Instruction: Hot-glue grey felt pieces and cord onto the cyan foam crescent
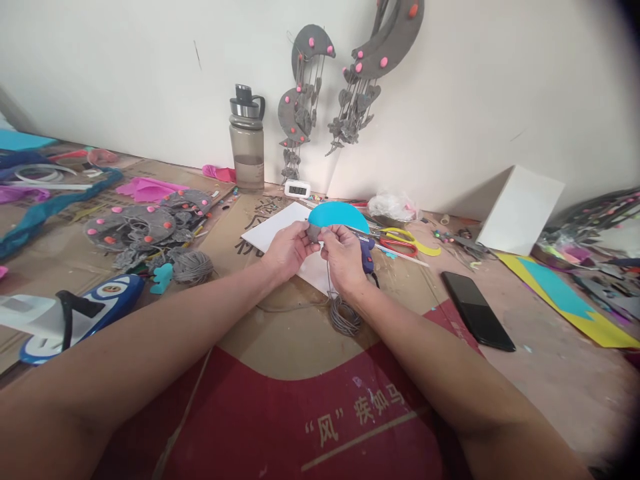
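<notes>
Closest to me is the dark red printed part of a flattened brown cardboard sheet (280, 427) covering the desk (545, 393), with tan characters you can actually read: “风” 疾如马. Just past that there's a loose coil of thin grey cord (345, 317), with a strand rising toward the hands.

The action's right above it: the left hand (289, 250) has a small grey rounded piece (313, 232) pinched between thumb and fingertips, and the right hand (343, 257) has its fingers pinched together at the piece's right edge. So I'd call this fiddly handwork on the piece's edge, probably involving the cord. Can't tell if the cord's attached, sorry. Next move calls for a steady left pinch and a bit of slack in that strand, imo.

Off to the right there's a black rectangular phone (477, 310), no logo I can make out. Behind the hands, big black characters on the cardboard are half hidden by a white paper sheet (285, 217). Further back, a small white digital clock (297, 189) shows digits too tiny to trust, and the translucent grey bottle (249, 150) has no readable brand.
</notes>
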A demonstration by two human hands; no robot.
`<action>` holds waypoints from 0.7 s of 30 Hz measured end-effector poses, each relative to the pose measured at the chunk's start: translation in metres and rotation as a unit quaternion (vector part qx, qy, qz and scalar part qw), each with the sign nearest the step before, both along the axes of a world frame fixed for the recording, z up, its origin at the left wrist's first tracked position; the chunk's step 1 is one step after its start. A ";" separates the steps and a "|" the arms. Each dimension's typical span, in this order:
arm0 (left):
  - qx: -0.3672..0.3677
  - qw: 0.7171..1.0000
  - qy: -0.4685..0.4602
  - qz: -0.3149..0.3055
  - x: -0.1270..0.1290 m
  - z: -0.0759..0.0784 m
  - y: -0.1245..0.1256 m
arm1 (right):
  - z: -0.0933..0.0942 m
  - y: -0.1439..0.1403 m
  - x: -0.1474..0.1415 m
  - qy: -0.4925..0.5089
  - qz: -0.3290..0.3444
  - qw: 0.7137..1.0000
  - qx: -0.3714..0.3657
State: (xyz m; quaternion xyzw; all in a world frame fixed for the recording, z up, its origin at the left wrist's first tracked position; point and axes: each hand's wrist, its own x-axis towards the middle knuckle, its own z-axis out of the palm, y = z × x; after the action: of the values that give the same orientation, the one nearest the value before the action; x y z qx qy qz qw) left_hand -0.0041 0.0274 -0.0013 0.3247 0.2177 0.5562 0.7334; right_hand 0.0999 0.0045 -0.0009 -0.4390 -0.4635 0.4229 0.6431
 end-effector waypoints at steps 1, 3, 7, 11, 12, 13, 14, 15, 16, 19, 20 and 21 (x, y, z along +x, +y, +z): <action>-0.008 1.000 -0.005 -0.013 -0.001 0.000 0.001 | 0.000 0.000 0.000 -0.003 0.004 1.000 0.001; -0.013 1.000 -0.009 -0.019 -0.002 0.000 0.001 | 0.000 0.001 0.002 -0.012 0.000 1.000 -0.001; 0.010 1.000 0.007 -0.012 -0.003 0.000 0.000 | 0.004 0.003 0.006 -0.008 -0.025 1.000 0.004; -0.031 0.999 0.008 0.031 -0.003 0.000 -0.001 | 0.013 0.003 0.010 0.038 -0.041 0.998 0.003; -0.037 0.998 0.008 0.045 -0.003 0.000 -0.001 | 0.015 0.002 0.011 0.048 -0.044 0.998 0.001; -0.033 0.998 0.009 0.055 -0.002 0.000 -0.002 | 0.017 0.001 0.011 0.056 -0.045 0.997 0.000; -0.024 0.998 0.011 0.061 -0.002 0.000 -0.002 | 0.019 0.001 0.011 0.063 -0.044 0.997 -0.001; -0.013 0.998 0.014 0.063 -0.002 -0.001 -0.003 | 0.020 0.000 0.011 0.067 -0.041 0.997 -0.001; -0.001 0.998 0.018 0.061 -0.002 -0.001 -0.004 | 0.020 0.000 0.012 0.071 -0.039 0.997 0.001; 0.022 0.998 0.036 0.047 -0.001 -0.002 -0.007 | 0.020 -0.001 0.011 0.072 -0.031 0.997 0.005; 0.025 0.998 0.044 0.046 0.000 -0.003 -0.008 | 0.020 -0.001 0.011 0.071 -0.031 0.997 0.007; 0.026 0.997 0.053 0.046 0.000 -0.003 -0.009 | 0.020 -0.001 0.011 0.068 -0.032 0.997 0.007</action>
State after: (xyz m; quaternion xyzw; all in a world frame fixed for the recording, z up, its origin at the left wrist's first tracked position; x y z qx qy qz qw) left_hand -0.0041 0.0189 -0.0040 0.3624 0.2563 0.5771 0.6855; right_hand 0.1109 0.0030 0.0193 -0.4188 -0.4073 0.4280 0.6896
